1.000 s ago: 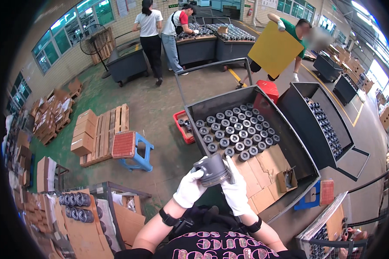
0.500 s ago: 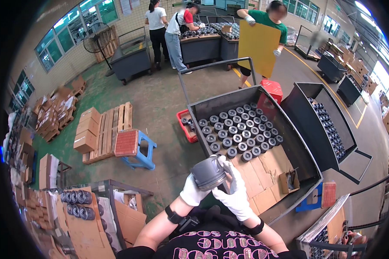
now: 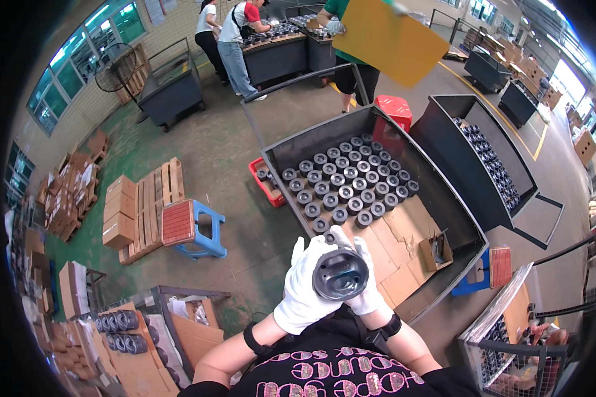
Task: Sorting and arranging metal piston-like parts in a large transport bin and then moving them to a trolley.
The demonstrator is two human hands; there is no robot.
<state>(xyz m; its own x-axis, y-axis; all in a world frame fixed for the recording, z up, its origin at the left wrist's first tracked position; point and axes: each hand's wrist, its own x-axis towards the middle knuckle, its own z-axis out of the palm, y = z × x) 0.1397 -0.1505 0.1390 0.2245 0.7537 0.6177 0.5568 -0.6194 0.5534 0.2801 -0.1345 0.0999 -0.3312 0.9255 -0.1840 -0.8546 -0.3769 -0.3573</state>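
A dark grey engine piston (image 3: pixel 341 275) is held close to my body, its hollow underside facing up at me. My left hand (image 3: pixel 300 291), in a white glove, wraps the piston's left side. The gloved right hand (image 3: pixel 369 291) closes round its right and far side, fingers partly hidden behind it. Just beyond my hands stands a grey metal cart (image 3: pixel 453 198) lined with cardboard (image 3: pixel 394 248). Rows of similar pistons (image 3: pixel 346 192) stand upright in its far left part.
An open cardboard box (image 3: pixel 436 251) sits in the cart's near right corner. Another cart (image 3: pixel 437 126) with pistons stands to the right. At left are a blue stool (image 3: pixel 208 231) and a wooden pallet (image 3: pixel 153 212). Beyond the cart a person holds a yellow board (image 3: pixel 384 40).
My hands have turned the piston from side-on to underside up, and the right hand has shifted round its far side. The yellow board has tilted. My view has shifted slightly.
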